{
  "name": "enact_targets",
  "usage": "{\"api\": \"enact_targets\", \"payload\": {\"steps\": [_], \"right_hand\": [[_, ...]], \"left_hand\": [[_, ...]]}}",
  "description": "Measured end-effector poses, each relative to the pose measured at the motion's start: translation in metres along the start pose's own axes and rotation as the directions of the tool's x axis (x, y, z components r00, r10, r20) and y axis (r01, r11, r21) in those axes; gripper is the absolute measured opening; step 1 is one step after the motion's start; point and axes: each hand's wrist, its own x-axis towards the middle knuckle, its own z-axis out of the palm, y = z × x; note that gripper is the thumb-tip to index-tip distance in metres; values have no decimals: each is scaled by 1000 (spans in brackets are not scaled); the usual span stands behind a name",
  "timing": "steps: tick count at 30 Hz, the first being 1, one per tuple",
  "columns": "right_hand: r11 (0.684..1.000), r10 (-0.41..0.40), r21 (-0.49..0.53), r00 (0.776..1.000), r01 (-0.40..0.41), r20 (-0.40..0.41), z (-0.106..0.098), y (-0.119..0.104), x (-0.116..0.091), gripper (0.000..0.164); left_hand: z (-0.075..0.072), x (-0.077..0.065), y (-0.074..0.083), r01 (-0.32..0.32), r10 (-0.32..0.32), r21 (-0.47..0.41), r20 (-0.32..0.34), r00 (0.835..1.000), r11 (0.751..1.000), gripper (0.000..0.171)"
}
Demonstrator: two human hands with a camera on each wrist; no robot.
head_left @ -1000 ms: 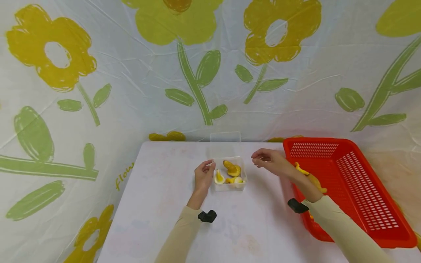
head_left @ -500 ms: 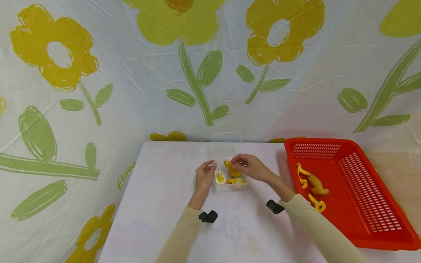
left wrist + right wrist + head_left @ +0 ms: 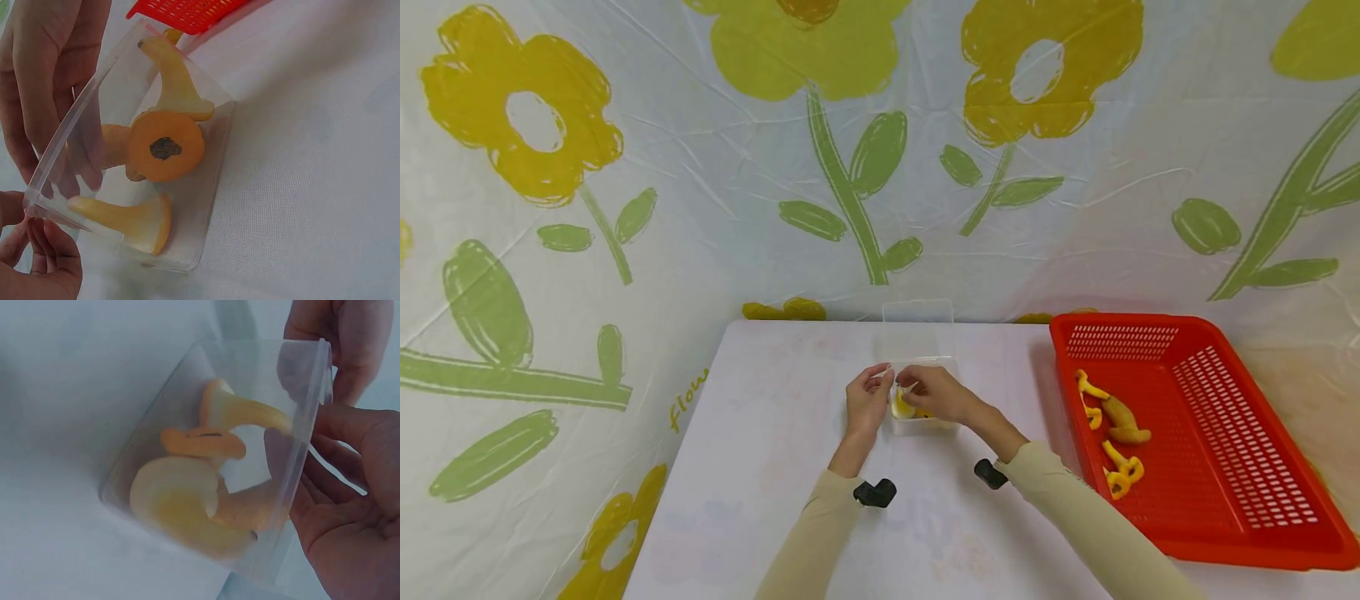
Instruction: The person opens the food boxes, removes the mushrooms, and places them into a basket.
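Note:
A clear plastic box (image 3: 925,428) stands on the table with its lid folded back. My left hand (image 3: 867,402) pinches its left rim, thumb and fingers at the corner in the left wrist view. Several yellow mushrooms lie inside. One mushroom (image 3: 166,145) shows an orange cap with a dark patch; another mushroom (image 3: 140,222) lies with its stem toward the rim. My right hand (image 3: 938,392) reaches over the box, its fingers dipping inside. In the right wrist view these fingertips (image 3: 276,453) are close to a mushroom's stem (image 3: 259,415). From the head, the right hand covers most of the contents.
To the right stands a red plastic basket (image 3: 1240,546) with slotted walls. Along its left side lie several yellow mushrooms (image 3: 1123,462) and a larger brownish mushroom (image 3: 1123,421). The transparent lid (image 3: 917,312) reaches the table's back edge. Behind hangs a flowered cloth (image 3: 737,167).
My right hand has swung left from beside the basket, across the box's right side, to its left part with fingers inside. My left hand has stayed at the rim.

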Motion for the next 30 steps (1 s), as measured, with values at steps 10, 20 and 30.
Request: {"api": "enact_targets", "payload": {"steps": [10, 20, 30], "right_hand": [[999, -35, -41, 997, 32, -69, 15, 1, 9, 28], [997, 51, -55, 992, -58, -118, 22, 0, 8, 23], [992, 85, 109, 986, -70, -141, 1, -3, -4, 23]], "left_hand": [[-2, -13, 24, -5, 7, -45, 36, 999, 999, 28], [-5, -28, 45, -28, 29, -40, 25, 999, 999, 26], [-5, -24, 43, -14, 15, -34, 33, 999, 999, 26]]}}
